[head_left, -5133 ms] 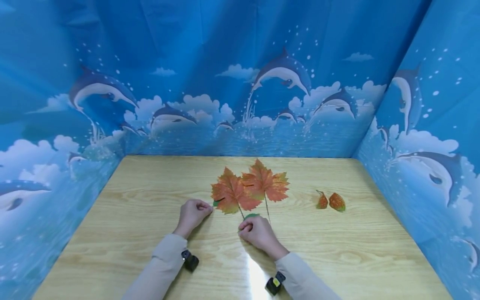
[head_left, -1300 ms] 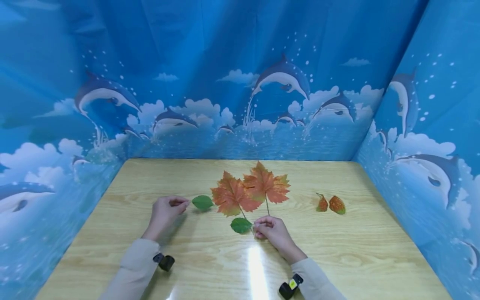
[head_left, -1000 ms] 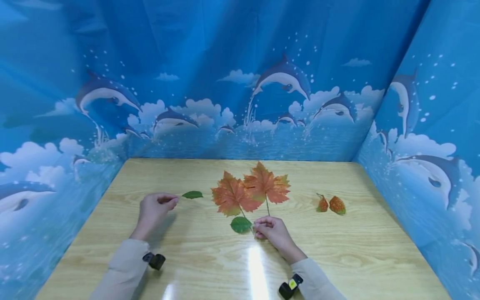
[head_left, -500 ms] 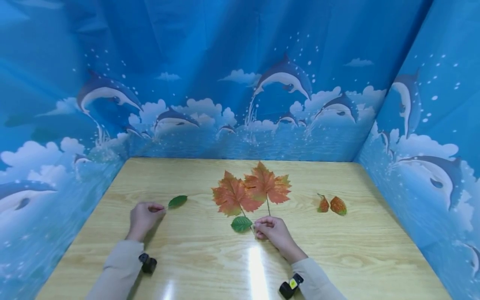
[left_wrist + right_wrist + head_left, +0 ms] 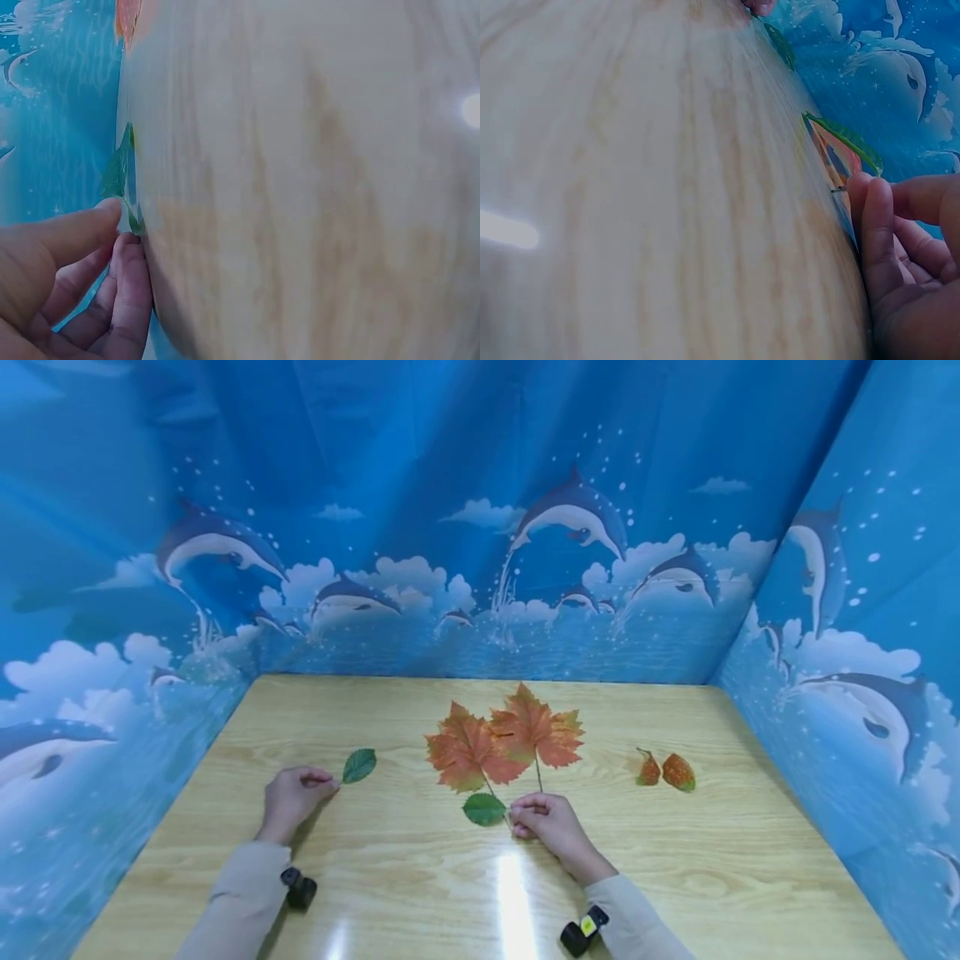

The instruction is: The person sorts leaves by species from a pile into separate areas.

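On the left of the table, my left hand point(image 5: 294, 800) pinches a green leaf point(image 5: 360, 765) at its stem end, the blade pointing away and to the right. Seen from the left wrist, thumb and fingertips meet at the base of that leaf point(image 5: 118, 169). My right hand point(image 5: 553, 828) pinches a second green leaf point(image 5: 483, 809) by its end, the blade pointing left. This leaf lies across the stem of an orange-red maple leaf point(image 5: 463, 750). Another maple leaf point(image 5: 536, 731) sits to its right, the two overlapping, with its stem running down toward my right hand.
Two small orange-brown leaves point(image 5: 678, 772) lie side by side on the right of the wooden table point(image 5: 720, 877). A blue dolphin-print curtain point(image 5: 420, 527) rises along the back and both sides. Glare falls on the table's front middle.
My left hand has carried its green leaf left, away from the maple leaves, and lowered it; lately the leaf has turned. My right hand shifted slightly right earlier, then stayed put.
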`<state>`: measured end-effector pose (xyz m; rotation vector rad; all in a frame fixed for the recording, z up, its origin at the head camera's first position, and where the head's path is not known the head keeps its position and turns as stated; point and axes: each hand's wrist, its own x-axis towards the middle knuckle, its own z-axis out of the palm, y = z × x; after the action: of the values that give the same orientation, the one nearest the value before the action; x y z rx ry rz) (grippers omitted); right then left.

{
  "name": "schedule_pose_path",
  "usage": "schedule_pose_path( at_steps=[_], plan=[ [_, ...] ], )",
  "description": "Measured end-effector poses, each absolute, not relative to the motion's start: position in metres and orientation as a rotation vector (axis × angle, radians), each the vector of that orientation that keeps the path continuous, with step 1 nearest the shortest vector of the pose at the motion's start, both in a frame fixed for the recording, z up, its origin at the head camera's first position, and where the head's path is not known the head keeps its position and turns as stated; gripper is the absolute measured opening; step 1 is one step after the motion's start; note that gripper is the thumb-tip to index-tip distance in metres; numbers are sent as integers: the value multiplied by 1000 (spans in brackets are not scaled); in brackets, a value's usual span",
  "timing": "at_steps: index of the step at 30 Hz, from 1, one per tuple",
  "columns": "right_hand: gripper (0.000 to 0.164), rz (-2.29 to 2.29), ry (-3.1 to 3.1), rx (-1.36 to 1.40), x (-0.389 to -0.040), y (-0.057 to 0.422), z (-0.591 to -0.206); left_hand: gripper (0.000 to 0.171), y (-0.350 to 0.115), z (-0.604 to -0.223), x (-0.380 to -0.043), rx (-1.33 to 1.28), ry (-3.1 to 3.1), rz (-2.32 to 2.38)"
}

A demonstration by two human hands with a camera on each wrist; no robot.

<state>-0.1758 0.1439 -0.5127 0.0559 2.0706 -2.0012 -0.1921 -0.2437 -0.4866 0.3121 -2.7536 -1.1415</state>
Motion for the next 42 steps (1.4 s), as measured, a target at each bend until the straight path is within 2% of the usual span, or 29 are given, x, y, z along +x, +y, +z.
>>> schedule_pose_path(
  at_steps=[6, 25, 42],
  plan=[
    [20, -2014, 2065, 48, -177, 145, -516, 14, -243, -488, -195, 256, -2819, -1106],
    [21, -2031, 2082, 64, -176, 143, -513, 14, -243, -490, -199, 325, -2851, -1095],
    [32, -2247, 1843, 69, -204, 68, -485, 17, -246, -488, -198, 351, -2869, -1147]
  ],
)
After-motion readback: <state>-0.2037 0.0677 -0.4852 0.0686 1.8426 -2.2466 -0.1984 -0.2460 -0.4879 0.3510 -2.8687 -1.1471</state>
